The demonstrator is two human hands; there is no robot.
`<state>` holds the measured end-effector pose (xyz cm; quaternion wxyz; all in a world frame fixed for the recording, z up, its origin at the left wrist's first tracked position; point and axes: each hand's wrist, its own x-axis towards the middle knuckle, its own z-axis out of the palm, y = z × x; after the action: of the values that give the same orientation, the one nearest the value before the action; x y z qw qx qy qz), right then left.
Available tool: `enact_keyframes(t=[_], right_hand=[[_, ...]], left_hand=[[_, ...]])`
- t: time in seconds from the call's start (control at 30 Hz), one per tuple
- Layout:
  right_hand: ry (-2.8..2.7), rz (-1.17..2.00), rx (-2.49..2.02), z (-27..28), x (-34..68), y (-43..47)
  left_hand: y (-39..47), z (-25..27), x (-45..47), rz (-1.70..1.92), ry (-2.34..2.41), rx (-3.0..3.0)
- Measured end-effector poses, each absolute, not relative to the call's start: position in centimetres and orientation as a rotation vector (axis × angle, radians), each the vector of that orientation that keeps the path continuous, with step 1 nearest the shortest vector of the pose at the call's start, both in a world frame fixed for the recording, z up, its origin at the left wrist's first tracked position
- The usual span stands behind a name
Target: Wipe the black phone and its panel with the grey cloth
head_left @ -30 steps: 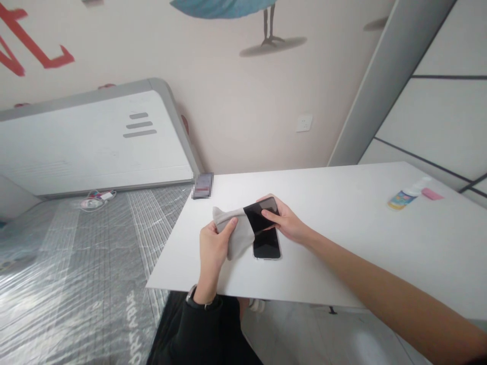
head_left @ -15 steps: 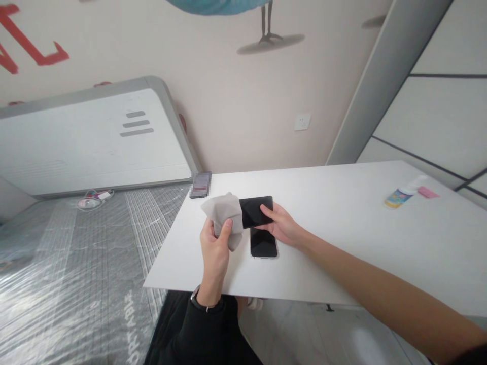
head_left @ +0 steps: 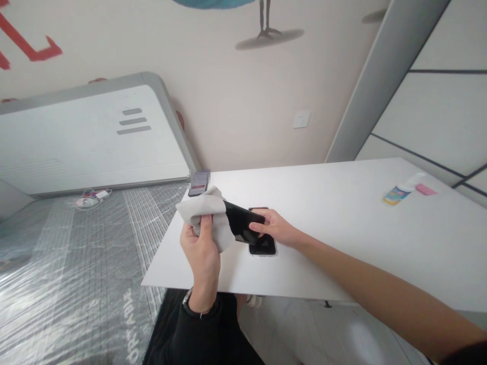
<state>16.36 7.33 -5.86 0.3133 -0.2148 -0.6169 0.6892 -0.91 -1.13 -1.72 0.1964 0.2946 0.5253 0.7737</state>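
Cloth bunched in left hand, pressed against dark phone pinched in right hand; wiping underway, second phone beneath right fingers looks untouched.

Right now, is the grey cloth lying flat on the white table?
No, the left hand grips the grey cloth bunched up above the white table, against a dark phone.

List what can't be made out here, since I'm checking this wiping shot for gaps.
Head view only:
- Glossy black phone: near end wrapped in grey cloth, held by left hand.
- Second dark phone lying on white table: half hidden by right hand.
- Small object at table's far corner: blurred.
- Small bottle's label: too small.
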Motion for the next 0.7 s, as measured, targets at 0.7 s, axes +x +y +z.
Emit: enact_keyframes(t=[0.7], right_hand=[[-1.588, 1.611, -0.747, -6.1, 15.7, 6.6]], left_hand=[[-0.7, -3.5, -0.9, 1.631, 1.492, 0.898]])
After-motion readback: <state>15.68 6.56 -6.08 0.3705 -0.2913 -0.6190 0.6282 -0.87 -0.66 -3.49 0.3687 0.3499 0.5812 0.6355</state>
